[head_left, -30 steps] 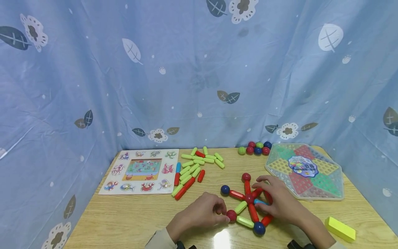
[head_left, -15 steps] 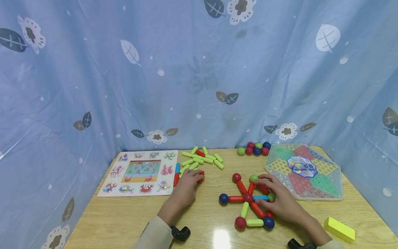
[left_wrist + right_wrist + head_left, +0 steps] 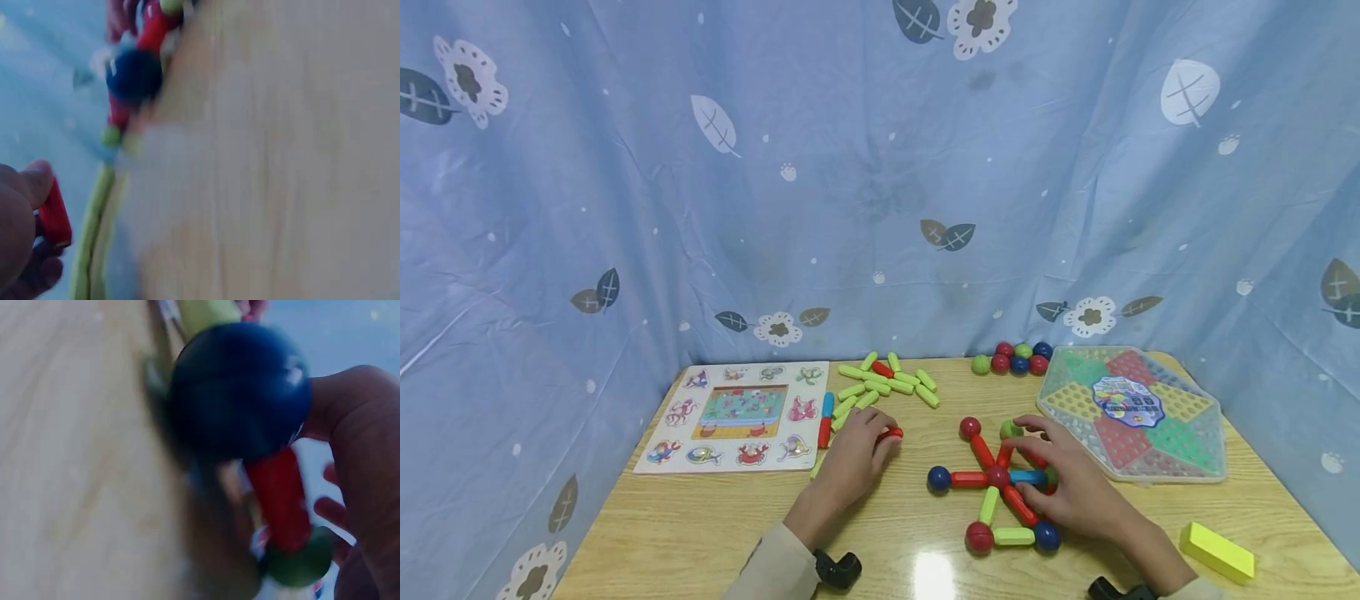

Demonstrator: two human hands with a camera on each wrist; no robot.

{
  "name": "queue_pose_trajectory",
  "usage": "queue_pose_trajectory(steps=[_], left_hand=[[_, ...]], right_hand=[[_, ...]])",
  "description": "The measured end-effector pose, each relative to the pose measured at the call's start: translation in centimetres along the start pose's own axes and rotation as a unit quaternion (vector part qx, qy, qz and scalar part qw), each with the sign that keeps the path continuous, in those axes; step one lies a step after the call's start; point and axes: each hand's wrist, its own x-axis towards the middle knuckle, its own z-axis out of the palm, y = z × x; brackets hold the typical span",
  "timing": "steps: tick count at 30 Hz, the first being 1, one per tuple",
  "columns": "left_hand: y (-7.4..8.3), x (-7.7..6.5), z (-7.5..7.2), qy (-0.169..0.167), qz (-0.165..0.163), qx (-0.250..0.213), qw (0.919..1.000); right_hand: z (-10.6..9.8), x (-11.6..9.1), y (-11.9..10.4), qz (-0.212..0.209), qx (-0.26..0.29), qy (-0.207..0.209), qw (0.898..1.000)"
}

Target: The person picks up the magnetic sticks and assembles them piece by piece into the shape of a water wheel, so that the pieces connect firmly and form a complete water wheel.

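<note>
My left hand pinches a red stick near the yellow-green sticks. My right hand arches, thumb and fingers apart, at the right of the ball-and-stick frame; I cannot tell if it grips

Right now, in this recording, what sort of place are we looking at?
Probably a tabletop play area, perhaps indoors: a blue patterned curtain closes in a wood-grained table, which bears a sea-animal puzzle board and a stick-and-ball model.

I can see beige sleeves behind left hand and right hand, a stubby black fitting near each.
</note>
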Motion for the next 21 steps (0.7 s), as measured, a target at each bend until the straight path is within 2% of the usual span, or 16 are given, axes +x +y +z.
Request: queue_pose_trajectory(steps=[1,2,3,4,6,9,10,11,12,13,15,19,21], left_hand=[[0.5,-0.2,0.0,-0.002,-0.021,-0.051,0.9985],[1.0,-0.4,0.0,-0.005,-0.046,-0.106,0.9934],[1.6,-0.6,-0.1,-0.01,-0.072,-0.163,0.9839],[2.2,-0.8,-0.1,-0.017,-0.1,-0.216,0.9712],[3.3,-1.3,-0.2,-0.035,-0.154,-0.31,0.9376],[4.7,-2.1,0.0,-0.06,-0.222,-0.409,0.8834],[5.1,-2.3,0.1,-0.065,-0.239,-0.43,0.8684],[5.3,-2.5,0.2,-0.066,-0.251,-0.445,0.857],[5.5,-2.6,0.4,-0.066,-0.258,-0.452,0.8513],[5.7,-2.8,0.6,-0.064,-0.262,-0.454,0.849],[5.9,-2.9,1.0,-0.054,-0.261,-0.447,0.8543],[6.0,-2.7,1.8,-0.029,-0.248,-0.413,0.8757],[6.1,-2.6,1.9,-0.021,-0.242,-0.385,0.8904]], right_hand=[[-0.1,0.1,-0.3,-0.019,-0.001,-0.005,1.0],[-0.1,0.3,-0.5,-0.036,0.0,-0.013,0.999],[-0.1,0.4,-0.8,-0.05,0.002,-0.023,0.998],[-0.1,0.5,-1.1,-0.062,0.001,-0.035,0.997],[0.2,0.8,-1.9,-0.077,-0.002,-0.057,0.995],[0.8,1.1,-3.0,-0.067,-0.022,-0.073,0.995],[1.0,1.2,-3.4,-0.056,-0.031,-0.073,0.995],[1.3,1.4,-3.9,-0.042,-0.035,-0.072,0.996],[1.5,1.6,-4.2,-0.028,-0.039,-0.068,0.997],[1.8,1.8,-4.7,-0.012,-0.043,-0.064,0.997],[2.3,2.2,-5.3,0.012,-0.055,-0.053,0.997],[3.1,2.9,-6.4,0.028,-0.074,-0.042,0.996],[3.4,3.2,-6.7,0.031,-0.08,-0.041,0.996]])
